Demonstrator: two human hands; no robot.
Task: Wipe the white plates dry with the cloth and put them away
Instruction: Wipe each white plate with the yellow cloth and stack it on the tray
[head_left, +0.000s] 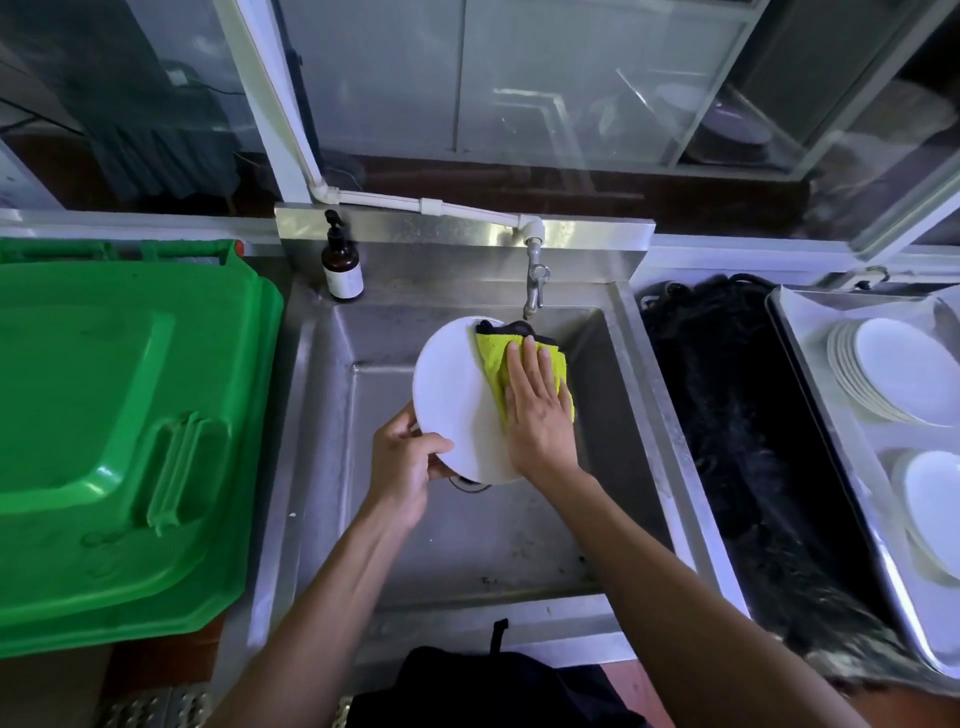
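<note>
A white plate (451, 395) is held tilted over the steel sink (613, 364). My left hand (402, 467) grips its lower left rim, thumb on the face. My right hand (537, 410) lies flat with straight fingers on a yellow-green cloth (493, 353), pressing it against the plate's right side. The cloth has a dark edge at the top. More white plates stand in a stack (893, 374) at the far right, with another stack (935, 499) below it, both on a metal tray (852, 467).
A tap (535, 280) hangs just behind the plate. A brown pump bottle (342, 265) stands at the sink's back left corner. A green bin lid (119, 415) fills the left. A black mat (748, 441) lies between sink and tray.
</note>
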